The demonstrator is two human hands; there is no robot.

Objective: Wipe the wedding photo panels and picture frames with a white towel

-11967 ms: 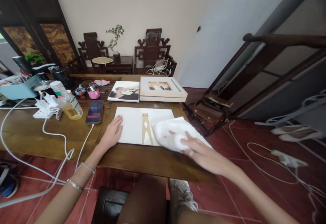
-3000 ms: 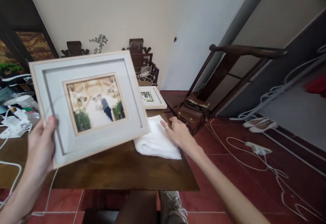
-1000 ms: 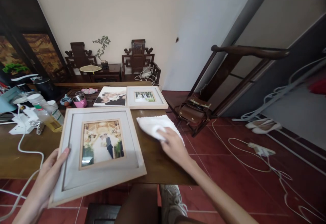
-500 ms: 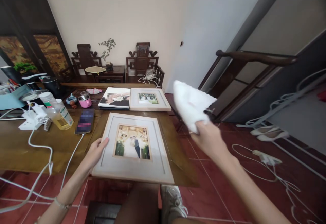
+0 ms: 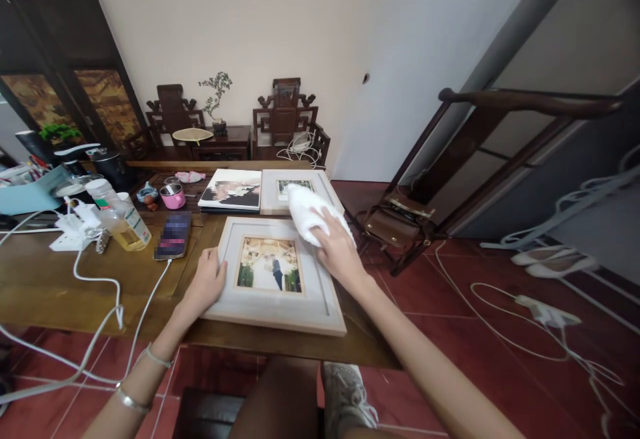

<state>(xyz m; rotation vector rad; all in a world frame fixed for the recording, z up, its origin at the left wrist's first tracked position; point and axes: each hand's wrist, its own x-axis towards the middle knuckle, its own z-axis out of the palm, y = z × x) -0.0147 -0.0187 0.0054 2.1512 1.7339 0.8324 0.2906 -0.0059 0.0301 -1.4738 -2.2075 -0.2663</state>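
Note:
A pale wooden picture frame with a wedding photo lies on the near edge of the table. My left hand is closed on its left edge, thumb on top. In my right hand is a bunched white cloth, over the frame's upper right corner; whether it touches the surface is hard to tell. Behind the cloth, a second picture frame is partly hidden. A stack of photo prints or panels lies to its left.
Left on the wooden table are a phone on a charging cable, a pink cup, a bottle of yellow liquid and a white power strip. A dark wooden chair holding a brown bag stands right.
My right hand has brought the cloth left from beyond the table's right side to the frame's upper right corner. The frame now lies flatter and further back, my left hand still at its left edge.

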